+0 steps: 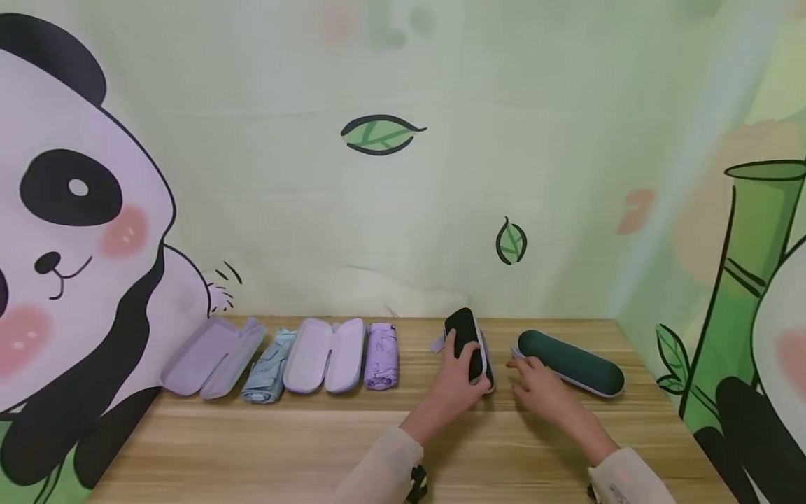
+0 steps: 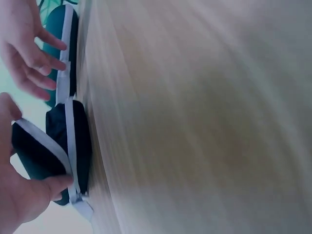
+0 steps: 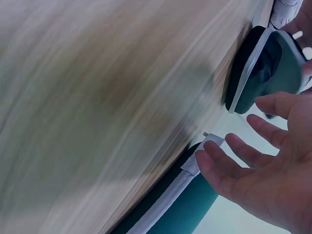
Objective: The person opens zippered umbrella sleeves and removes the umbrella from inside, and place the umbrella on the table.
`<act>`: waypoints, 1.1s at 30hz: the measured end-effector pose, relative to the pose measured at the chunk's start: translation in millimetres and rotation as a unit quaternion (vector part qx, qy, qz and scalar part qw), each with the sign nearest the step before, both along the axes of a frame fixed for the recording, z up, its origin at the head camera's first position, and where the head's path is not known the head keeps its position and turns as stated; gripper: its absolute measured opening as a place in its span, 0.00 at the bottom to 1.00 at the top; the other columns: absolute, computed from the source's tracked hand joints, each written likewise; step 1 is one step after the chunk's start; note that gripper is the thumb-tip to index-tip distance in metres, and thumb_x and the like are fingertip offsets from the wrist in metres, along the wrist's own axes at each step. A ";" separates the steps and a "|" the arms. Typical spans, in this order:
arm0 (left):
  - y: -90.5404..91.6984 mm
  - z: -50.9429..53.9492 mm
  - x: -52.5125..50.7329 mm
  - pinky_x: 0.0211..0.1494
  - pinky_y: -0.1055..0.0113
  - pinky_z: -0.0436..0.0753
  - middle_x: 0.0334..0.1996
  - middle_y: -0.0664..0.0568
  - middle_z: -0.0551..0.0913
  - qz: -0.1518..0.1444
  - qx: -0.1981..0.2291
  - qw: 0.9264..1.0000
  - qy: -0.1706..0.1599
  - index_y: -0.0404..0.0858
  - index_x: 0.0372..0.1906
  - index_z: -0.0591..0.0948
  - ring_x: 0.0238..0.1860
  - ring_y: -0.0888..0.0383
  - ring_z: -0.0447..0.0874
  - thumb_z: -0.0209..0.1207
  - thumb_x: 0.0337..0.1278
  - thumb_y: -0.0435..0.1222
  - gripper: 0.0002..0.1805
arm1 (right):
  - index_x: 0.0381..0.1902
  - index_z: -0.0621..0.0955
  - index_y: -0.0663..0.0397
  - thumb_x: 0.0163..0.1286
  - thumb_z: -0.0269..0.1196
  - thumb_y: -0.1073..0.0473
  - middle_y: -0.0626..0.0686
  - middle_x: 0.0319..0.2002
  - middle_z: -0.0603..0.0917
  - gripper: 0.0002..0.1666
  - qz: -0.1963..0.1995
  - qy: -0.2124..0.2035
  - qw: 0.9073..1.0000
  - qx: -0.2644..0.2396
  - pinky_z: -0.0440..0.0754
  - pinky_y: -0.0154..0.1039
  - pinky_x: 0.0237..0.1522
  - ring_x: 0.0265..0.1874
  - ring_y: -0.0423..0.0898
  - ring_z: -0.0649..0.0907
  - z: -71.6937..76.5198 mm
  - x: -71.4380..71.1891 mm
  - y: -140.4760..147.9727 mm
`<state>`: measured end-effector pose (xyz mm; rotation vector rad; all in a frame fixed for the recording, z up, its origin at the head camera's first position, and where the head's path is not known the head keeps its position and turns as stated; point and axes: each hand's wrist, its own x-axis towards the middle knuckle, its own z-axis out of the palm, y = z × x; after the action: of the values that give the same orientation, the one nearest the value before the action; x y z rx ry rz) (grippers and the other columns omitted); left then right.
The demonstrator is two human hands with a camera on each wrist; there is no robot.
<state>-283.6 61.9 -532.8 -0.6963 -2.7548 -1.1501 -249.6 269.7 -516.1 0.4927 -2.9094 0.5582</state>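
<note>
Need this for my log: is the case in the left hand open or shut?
Partly open: the left hand holds its lid tilted away from the base; both wrist views show a gap between.

The left hand (image 1: 455, 379) partly covers an open dark case with pale edging (image 1: 462, 326). A long, rounded dark-green case (image 3: 189, 204) runs off the right wrist view's bottom edge.
</note>
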 end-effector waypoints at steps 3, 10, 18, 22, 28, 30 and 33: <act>-14.3 -1.2 4.4 0.62 0.51 0.77 0.78 0.36 0.49 0.021 0.080 0.996 -0.023 0.45 0.71 0.66 0.66 0.40 0.71 0.57 0.59 0.41 0.33 | 0.59 0.78 0.67 0.69 0.65 0.65 0.72 0.56 0.77 0.22 0.007 0.001 1.000 -0.009 0.79 0.62 0.55 0.56 0.67 0.80 0.6 -0.8 -4.3; -35.3 -4.4 9.8 0.51 0.55 0.81 0.65 0.38 0.64 0.069 0.168 0.981 -0.071 0.39 0.69 0.63 0.52 0.48 0.76 0.54 0.62 0.34 0.30 | 0.61 0.77 0.67 0.70 0.64 0.65 0.73 0.58 0.75 0.24 0.018 -0.010 1.000 -0.016 0.80 0.60 0.51 0.53 0.66 0.81 10.5 -2.7 -12.0; -48.4 -2.3 12.6 0.58 0.48 0.79 0.65 0.28 0.66 0.109 0.194 0.970 -0.095 0.32 0.70 0.60 0.59 0.40 0.73 0.55 0.62 0.27 0.32 | 0.62 0.77 0.68 0.70 0.64 0.65 0.69 0.56 0.77 0.24 0.026 -0.018 0.999 -0.027 0.80 0.58 0.53 0.55 0.65 0.80 12.3 -12.6 -31.9; -49.9 -4.6 13.2 0.54 0.47 0.81 0.69 0.26 0.61 0.095 0.143 0.983 -0.062 0.36 0.78 0.55 0.56 0.38 0.76 0.52 0.62 0.24 0.39 | 0.62 0.77 0.68 0.70 0.63 0.64 0.70 0.56 0.77 0.23 0.036 -0.011 0.999 -0.026 0.80 0.59 0.55 0.56 0.65 0.80 13.7 -15.1 -40.0; -51.3 -2.3 9.6 0.64 0.51 0.78 0.77 0.35 0.53 0.052 -0.088 0.990 0.093 0.32 0.73 0.69 0.69 0.37 0.67 0.59 0.63 0.32 0.32 | 0.62 0.76 0.68 0.71 0.63 0.65 0.70 0.57 0.77 0.23 0.038 -0.018 0.999 -0.029 0.80 0.58 0.53 0.54 0.63 0.80 18.5 -16.0 -44.5; -54.7 0.8 5.5 0.76 0.50 0.63 0.78 0.41 0.56 0.036 -0.215 0.961 0.168 0.31 0.69 0.74 0.78 0.40 0.54 0.60 0.65 0.37 0.29 | 0.62 0.76 0.67 0.72 0.63 0.65 0.70 0.58 0.76 0.23 0.036 -0.021 0.999 -0.030 0.80 0.58 0.53 0.54 0.64 0.81 18.4 -17.2 -43.2; -60.9 4.3 -1.8 0.80 0.52 0.54 0.75 0.46 0.66 0.005 -0.366 0.897 0.247 0.33 0.66 0.77 0.80 0.45 0.49 0.57 0.67 0.42 0.27 | 0.63 0.76 0.67 0.72 0.62 0.64 0.71 0.59 0.75 0.23 0.037 -0.032 0.998 -0.032 0.80 0.59 0.54 0.55 0.64 0.80 17.1 -18.3 -42.1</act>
<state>-285.4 0.9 -528.5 -0.8657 -2.6481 0.1379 -267.9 227.6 -499.0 0.5874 -2.9336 0.6872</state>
